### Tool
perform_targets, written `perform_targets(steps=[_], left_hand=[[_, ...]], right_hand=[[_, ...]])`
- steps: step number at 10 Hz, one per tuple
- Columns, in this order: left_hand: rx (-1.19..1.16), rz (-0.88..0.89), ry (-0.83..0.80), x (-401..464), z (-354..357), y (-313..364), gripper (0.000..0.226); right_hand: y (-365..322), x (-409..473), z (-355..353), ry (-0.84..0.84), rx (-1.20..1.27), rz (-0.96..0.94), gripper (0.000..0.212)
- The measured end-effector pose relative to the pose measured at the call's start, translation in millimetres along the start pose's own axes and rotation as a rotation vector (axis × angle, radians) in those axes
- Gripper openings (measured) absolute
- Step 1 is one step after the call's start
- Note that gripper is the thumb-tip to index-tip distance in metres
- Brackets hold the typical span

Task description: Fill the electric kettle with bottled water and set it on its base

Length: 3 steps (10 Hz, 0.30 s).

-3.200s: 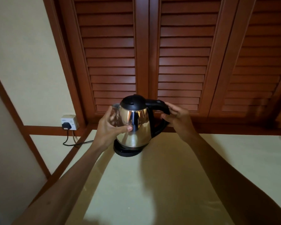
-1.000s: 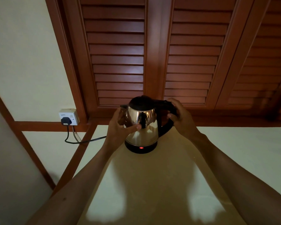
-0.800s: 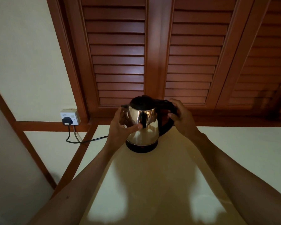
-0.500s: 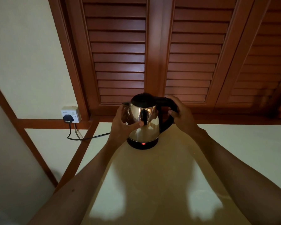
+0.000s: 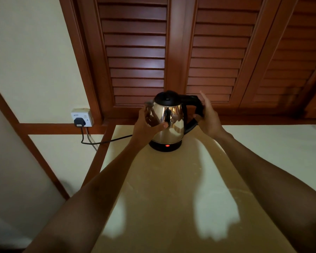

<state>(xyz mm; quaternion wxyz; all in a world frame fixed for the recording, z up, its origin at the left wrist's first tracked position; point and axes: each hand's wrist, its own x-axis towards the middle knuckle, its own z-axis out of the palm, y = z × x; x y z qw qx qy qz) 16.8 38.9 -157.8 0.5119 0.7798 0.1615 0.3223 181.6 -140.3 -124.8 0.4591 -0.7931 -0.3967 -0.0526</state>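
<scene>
On base, kettle upright, spout leftward.

Steel kettle sitting upright on black base at far end of table, red light glowing on base front. Left grip cupping kettle body, thumb lying across front. Right grip resting against black handle, fingers pointing straight up. Black cord running from behind left arm to plug sitting in wall socket. Brown slatted shutters standing behind.
</scene>
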Motion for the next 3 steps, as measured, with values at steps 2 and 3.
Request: perform_targets(steps=[2, 3], left_hand=[[0.079, -0.118, -0.030, -39, -8, -9, 0.101], [0.250, -0.206, -0.037, -63, -12, -9, 0.099]], right_hand=[[3, -47, 6, -0.002, 0.107, 0.004, 0.082], [9, -81, 8, -0.028, 0.077, 0.148, 0.069]])
